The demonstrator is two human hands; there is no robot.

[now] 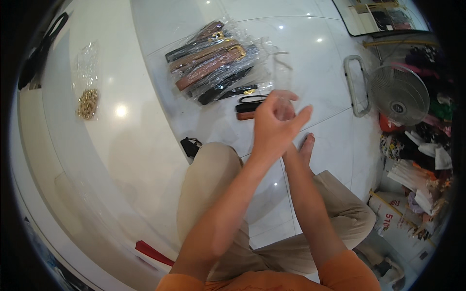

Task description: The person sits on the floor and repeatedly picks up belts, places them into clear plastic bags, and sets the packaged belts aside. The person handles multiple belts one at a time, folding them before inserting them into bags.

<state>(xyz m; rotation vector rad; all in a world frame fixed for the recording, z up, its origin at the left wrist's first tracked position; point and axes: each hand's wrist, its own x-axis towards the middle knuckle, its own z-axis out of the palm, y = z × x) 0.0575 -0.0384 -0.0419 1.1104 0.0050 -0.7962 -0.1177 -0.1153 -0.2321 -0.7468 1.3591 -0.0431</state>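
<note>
My left hand [275, 119] is raised in front of me, its thumb and fingers curved and apart. Behind it lies most of my right hand [287, 110], whose fingers are hidden or smeared by motion. A blurred, see-through plastic piece [283, 70] shows just beyond the hands; whether either one grips it I cannot tell. Close past my left hand, folded black belts [245, 107] and a brown belt [244, 116] lie on the floor. Farther off is a pile of belts in clear plastic sleeves [208, 68], brown, black and grey, some with gold buckles.
At left, a white raised surface [121, 160] carries a clear bag of gold chain [87, 103]. A grey fan [399, 94] stands at right beside heaped clothes [420, 169]. A mirror [388, 17] is at the far right. A black item [190, 146] lies by my left knee.
</note>
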